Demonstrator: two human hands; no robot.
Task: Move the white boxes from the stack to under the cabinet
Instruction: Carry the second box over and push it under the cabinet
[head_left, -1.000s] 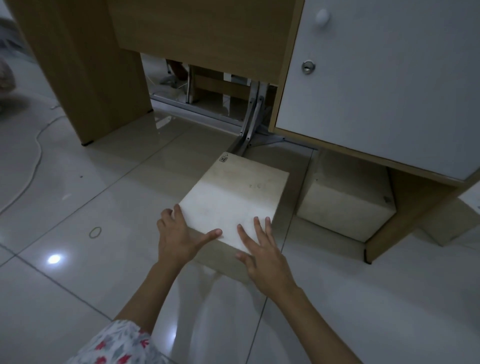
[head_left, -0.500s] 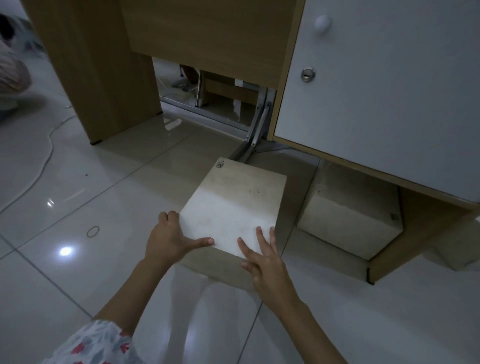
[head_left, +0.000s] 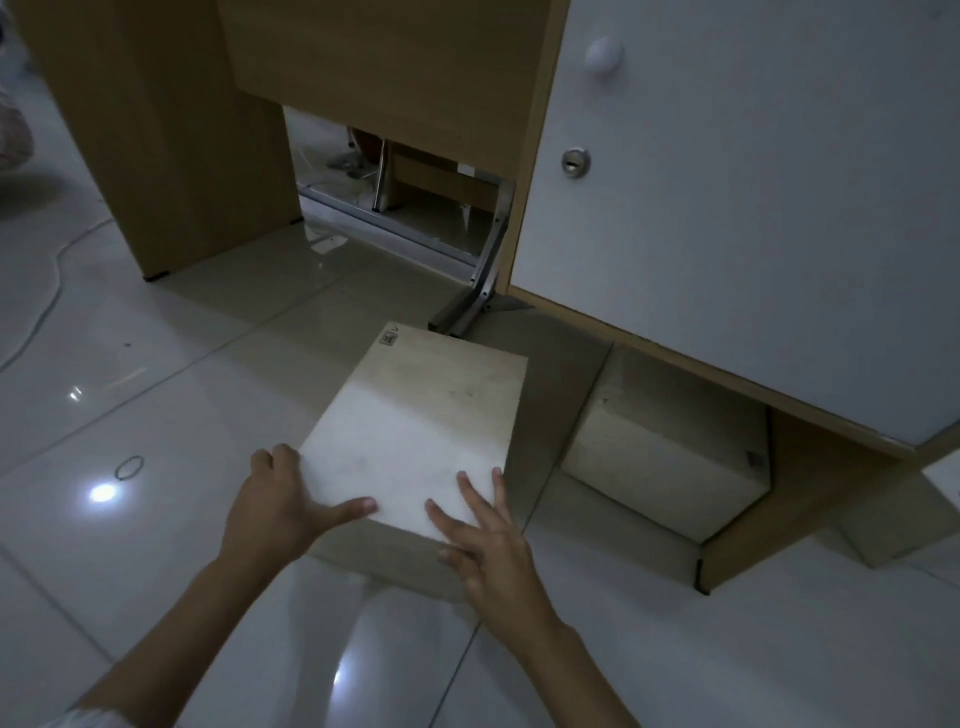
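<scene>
Two hands rest on a white box (head_left: 415, 441) on the floor (head_left: 156, 395) before the cabinet (head_left: 753, 208). Left hand (head_left: 280, 506) clasps its near-left corner; right hand (head_left: 488, 540) lies flat, fingers straight. Another box (head_left: 665, 457) sits under the cabinet.

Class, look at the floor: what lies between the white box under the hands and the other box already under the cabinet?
Only bare tile floor, in shadow, separates the white box from the box under the cabinet. The head view shows it.

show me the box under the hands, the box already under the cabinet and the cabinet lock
box under the hands (head_left: 426, 421), head view, bare top face
box under the cabinet (head_left: 660, 467), head view, front face
cabinet lock (head_left: 575, 162), head view, round metal face
</scene>
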